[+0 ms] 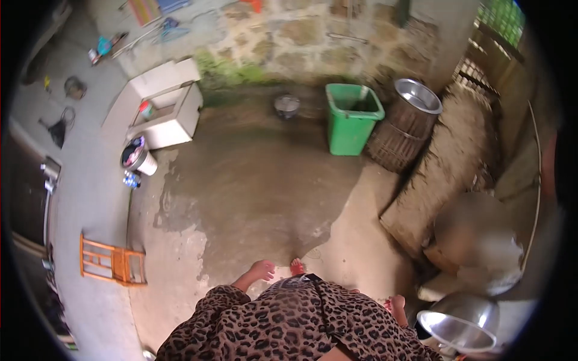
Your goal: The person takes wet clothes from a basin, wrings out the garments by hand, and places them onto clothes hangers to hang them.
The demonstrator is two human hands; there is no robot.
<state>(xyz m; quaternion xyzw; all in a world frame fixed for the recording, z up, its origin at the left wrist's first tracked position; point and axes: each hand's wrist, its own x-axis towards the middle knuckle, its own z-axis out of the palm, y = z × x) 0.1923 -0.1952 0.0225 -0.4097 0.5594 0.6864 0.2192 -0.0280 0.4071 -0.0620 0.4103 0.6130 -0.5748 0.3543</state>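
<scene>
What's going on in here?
A person in leopard print is standing by a big wet patch on the floor. The left hand hangs in front and looks empty. The right hand is low on the other side, nearest a shiny metal basin; I can't tell if it holds anything. Ahead, a green bin stands beside a woven basket with a metal bowl on top.
</scene>
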